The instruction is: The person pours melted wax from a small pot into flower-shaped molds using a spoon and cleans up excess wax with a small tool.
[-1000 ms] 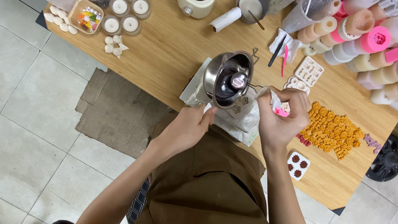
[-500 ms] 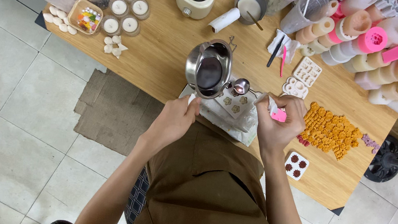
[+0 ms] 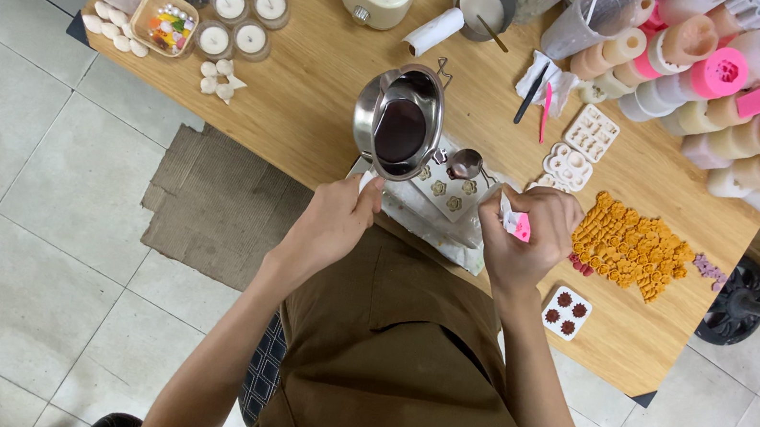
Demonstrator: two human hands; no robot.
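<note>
Head view: pot (image 3: 401,124) just beyond left hand (image 3: 337,221).

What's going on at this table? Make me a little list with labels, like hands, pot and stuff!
Left hand: grips the handle of the metal pot
Pot: holds dark liquid, over the table's near edge
Right hand: holds a pink-and-white tool and a small metal spoon
Under the spoon: white flower mould
Right of the hand: pile of orange flower shapes
Back left: four white tealights
Back right: pink and cream cylinder moulds
Surface: wooden table
</note>
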